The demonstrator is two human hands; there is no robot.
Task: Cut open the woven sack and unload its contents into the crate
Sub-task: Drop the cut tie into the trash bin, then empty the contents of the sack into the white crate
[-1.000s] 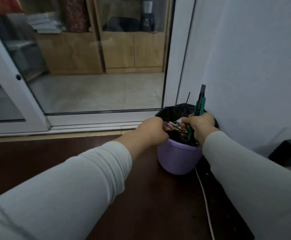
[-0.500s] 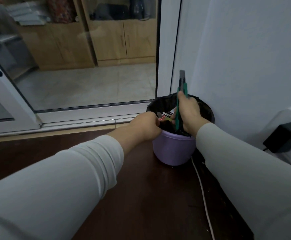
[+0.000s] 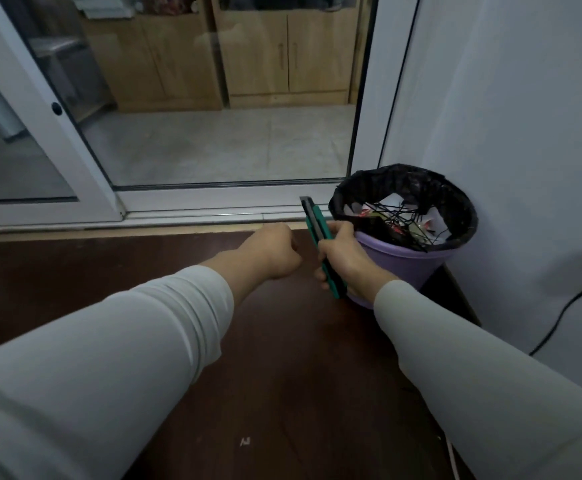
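Observation:
My right hand (image 3: 346,259) grips a green and black utility knife (image 3: 319,237), its tip pointing up and left, just left of a purple waste bin (image 3: 403,271). The bin has a black liner (image 3: 455,206) and holds scraps of paper and thin black strands (image 3: 400,220). My left hand (image 3: 274,251) is a closed fist above the dark floor, a little left of the knife, and nothing shows in it. No woven sack or crate is in view.
A white-framed sliding glass door (image 3: 213,199) runs across ahead, with wooden cabinets (image 3: 282,53) beyond it. A white wall (image 3: 525,133) stands on the right, with a black cable (image 3: 559,323) along its foot. The floor (image 3: 282,375) is dark brown.
Both hands have pulled back out of the bin to its left. The knife came with my right hand and now tilts to the left. The black strands lie in the bin.

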